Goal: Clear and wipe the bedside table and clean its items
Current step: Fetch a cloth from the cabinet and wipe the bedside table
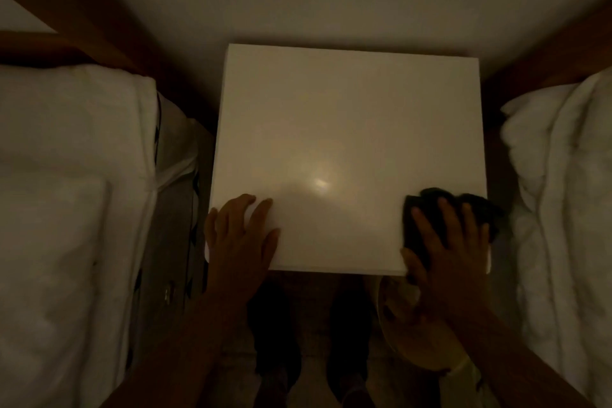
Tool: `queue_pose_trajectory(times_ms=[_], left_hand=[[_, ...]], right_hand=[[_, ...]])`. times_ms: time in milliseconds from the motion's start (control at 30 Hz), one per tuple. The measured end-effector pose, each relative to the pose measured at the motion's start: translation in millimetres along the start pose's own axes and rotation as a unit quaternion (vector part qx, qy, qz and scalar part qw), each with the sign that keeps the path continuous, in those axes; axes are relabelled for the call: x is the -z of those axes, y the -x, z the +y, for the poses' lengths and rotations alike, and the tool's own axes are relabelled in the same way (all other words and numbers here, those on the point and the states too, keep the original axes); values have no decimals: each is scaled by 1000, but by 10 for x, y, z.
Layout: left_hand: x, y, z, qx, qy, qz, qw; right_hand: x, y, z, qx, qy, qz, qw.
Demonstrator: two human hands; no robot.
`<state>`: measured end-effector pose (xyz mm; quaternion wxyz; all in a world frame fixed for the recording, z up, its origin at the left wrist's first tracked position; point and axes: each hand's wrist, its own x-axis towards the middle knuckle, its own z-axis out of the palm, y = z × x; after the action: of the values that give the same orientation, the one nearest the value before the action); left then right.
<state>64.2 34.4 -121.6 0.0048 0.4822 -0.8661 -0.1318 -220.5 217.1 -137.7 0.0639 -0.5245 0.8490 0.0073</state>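
The white square bedside table (347,129) stands against the wall in dim light, and nothing but my hands and a cloth rests on its top. My left hand (241,235) lies flat on the near left corner, fingers spread, holding nothing. At the near right corner my right hand (450,252) presses flat on a dark cloth (463,209), which bunches out past my fingers toward the table's right edge.
White bedding (66,209) lies to the left of the table and more white bedding (563,192) to the right. A pale round object (407,341) sits on the floor below the right corner, partly hidden by my arm. My feet (278,341) show below the front edge.
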Motion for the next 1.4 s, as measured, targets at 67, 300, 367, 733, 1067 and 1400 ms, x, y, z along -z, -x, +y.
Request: queue_pose_trajectory(times_ms=[67, 300, 367, 733, 1067, 1400], left_hand=[[-20, 12, 7, 2, -3, -7, 1000], [-138, 6, -15, 2, -35, -14, 999], [-154, 7, -30, 2, -31, -10, 999], [-170, 11, -78, -12, -34, -7, 999], [-209, 100, 250, 134, -42, -52, 989], [-235, 405, 602, 162, -35, -98, 981]], right_hand=[[65, 22, 109, -51, 14, -14, 998], [30, -68, -630, -122, -46, 18, 991], [-16, -73, -1024, -73, -52, 22, 996], [-136, -58, -1721, 202, -87, 82, 972], [103, 271, 306, 167, -34, -42, 985], [369, 835, 555, -9, -182, -65, 981]])
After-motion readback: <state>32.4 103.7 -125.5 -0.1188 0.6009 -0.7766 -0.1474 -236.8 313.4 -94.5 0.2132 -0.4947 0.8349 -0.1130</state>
